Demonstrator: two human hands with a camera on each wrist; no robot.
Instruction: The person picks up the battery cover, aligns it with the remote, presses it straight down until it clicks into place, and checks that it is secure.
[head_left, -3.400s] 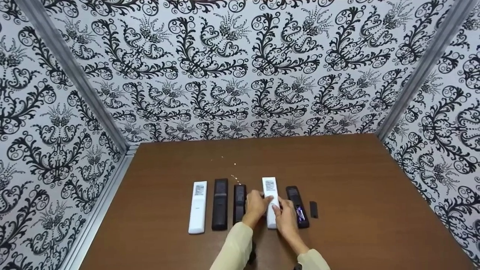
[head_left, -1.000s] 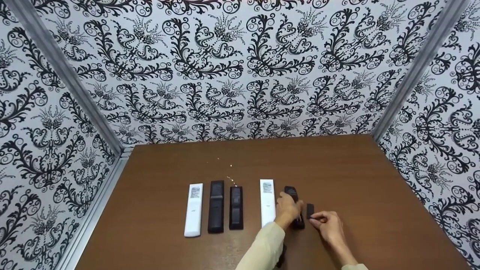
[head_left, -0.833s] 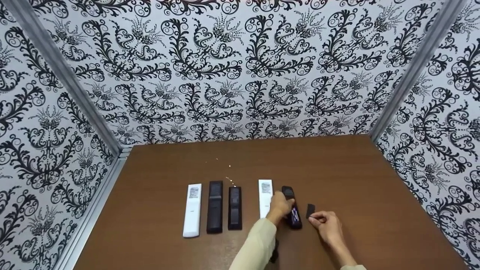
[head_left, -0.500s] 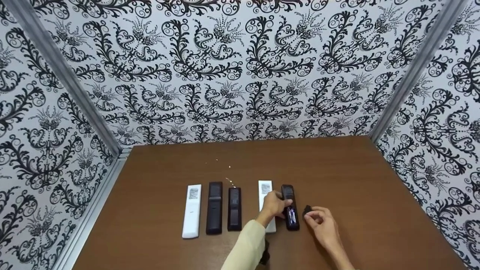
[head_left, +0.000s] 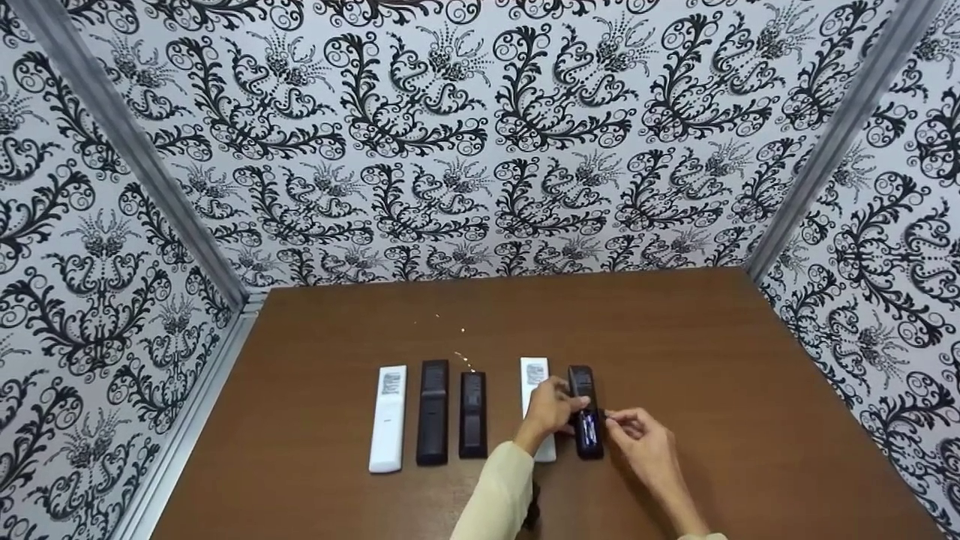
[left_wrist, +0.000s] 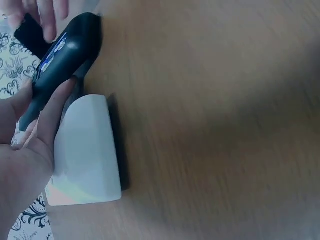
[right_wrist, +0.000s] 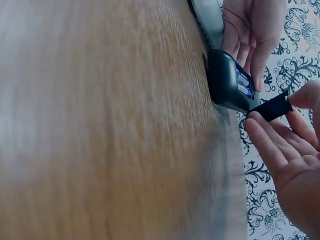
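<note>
A black remote control (head_left: 583, 381) lies back side up on the table, its battery compartment uncovered. Batteries (right_wrist: 244, 84) show inside it in the right wrist view. My left hand (head_left: 547, 411) grips this remote from its left side, thumb on top and fingers along the edge, reaching across a white remote control (head_left: 534, 369). Between the thumb and fingers of my right hand (head_left: 649, 444) is a small black battery cover (right_wrist: 272, 107), pinched at the remote's right side. In the head view the fingers mostly hide the cover; the right wrist view has it tilted beside the compartment.
Left of my hands lie a short black remote (head_left: 472, 420), a longer black remote (head_left: 433, 420) and another white remote (head_left: 388, 420), all lengthwise. Small bright specks (head_left: 463, 330) dot the brown table (head_left: 337, 322). Patterned walls (head_left: 420, 187) stand behind and at both sides.
Both hands have left the white remote. My left hand now grips the black remote, which has turned straighter. My right hand has lifted the cover off the table and brought it left.
</note>
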